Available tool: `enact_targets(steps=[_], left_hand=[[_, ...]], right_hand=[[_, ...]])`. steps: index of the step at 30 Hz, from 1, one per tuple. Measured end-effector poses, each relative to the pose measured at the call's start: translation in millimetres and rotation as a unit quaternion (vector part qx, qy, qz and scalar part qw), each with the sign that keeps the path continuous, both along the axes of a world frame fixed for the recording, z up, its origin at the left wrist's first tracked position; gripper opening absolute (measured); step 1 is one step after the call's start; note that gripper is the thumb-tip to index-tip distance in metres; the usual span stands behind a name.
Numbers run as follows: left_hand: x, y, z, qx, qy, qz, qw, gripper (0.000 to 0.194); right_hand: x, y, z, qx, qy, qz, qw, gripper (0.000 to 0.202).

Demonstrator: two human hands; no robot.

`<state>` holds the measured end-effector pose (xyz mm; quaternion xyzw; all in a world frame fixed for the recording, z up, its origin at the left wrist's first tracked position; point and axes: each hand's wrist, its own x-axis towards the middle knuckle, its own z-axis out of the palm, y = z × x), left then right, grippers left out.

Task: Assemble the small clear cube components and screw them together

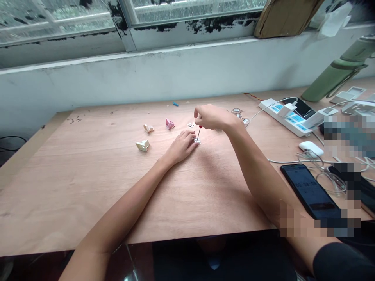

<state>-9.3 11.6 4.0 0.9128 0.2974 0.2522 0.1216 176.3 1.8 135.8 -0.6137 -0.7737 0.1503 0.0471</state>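
My right hand [209,116] is closed round the handle of a small screwdriver with a red collar [199,131], held almost upright. Its tip meets a small white part [197,141] lying on the wooden table [96,187]. Just left of that part, my left hand [184,144] lies low on the table, its fingertips pressed on the part's edge. Left of the hands are a pink piece [169,124], a cream piece [148,128] and a larger cream piece [142,145]. Behind my left hand is a small white piece with dark marks [191,125].
A white power strip [285,117] with plugs and cables stands at the right. Near it are a white case [311,148], a phone [310,191] and a green bottle [336,74]. A small blue item [175,104] lies near the wall.
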Motion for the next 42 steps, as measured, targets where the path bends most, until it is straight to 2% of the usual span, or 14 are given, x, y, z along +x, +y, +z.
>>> enact_targets(steps=[4,9,13,19,24,29,31,35,38,42], left_hand=[[0.1,0.2,-1.0,0.002,0.0,0.002,1.0,0.018],[-0.3,-0.9,-0.8,0.003,-0.001,0.006,1.0,0.018],[-0.2,-1.4,0.1,0.002,0.001,0.004,1.0,0.018],[0.4,-2.3,1.2,0.001,0.0,0.006,1.0,0.018],[0.3,-2.5,0.9,0.005,0.003,0.006,1.0,0.017],[-0.1,-1.4,-0.4,0.008,0.002,0.003,1.0,0.017],[-0.1,-1.4,-0.1,0.008,0.0,0.003,1.0,0.017],[0.1,-2.6,2.4,0.004,-0.001,0.003,1.0,0.017],[0.2,-3.1,3.3,0.004,0.0,0.004,1.0,0.016],[-0.5,-1.3,1.2,0.01,0.003,0.003,1.0,0.017]], right_hand=[[6.6,-4.0,4.5,-0.012,0.012,0.01,1.0,0.043],[6.2,-6.7,6.8,-0.03,0.024,0.004,0.999,0.036],[2.1,-4.6,4.6,-0.034,0.049,0.006,0.998,0.039],[2.0,-4.7,5.8,-0.037,0.042,0.023,0.998,0.023],[0.8,-6.2,6.2,-0.038,0.034,0.021,0.998,0.026],[-1.4,-4.2,2.7,-0.002,0.017,0.008,1.0,0.045],[-0.7,-3.8,2.7,0.003,-0.002,0.01,1.0,0.042],[2.6,-6.1,5.9,-0.059,-0.028,0.018,0.998,0.028],[4.1,-9.8,8.7,-0.095,-0.016,0.01,0.995,0.029],[2.8,-12.1,9.7,-0.093,-0.025,0.007,0.995,0.032]])
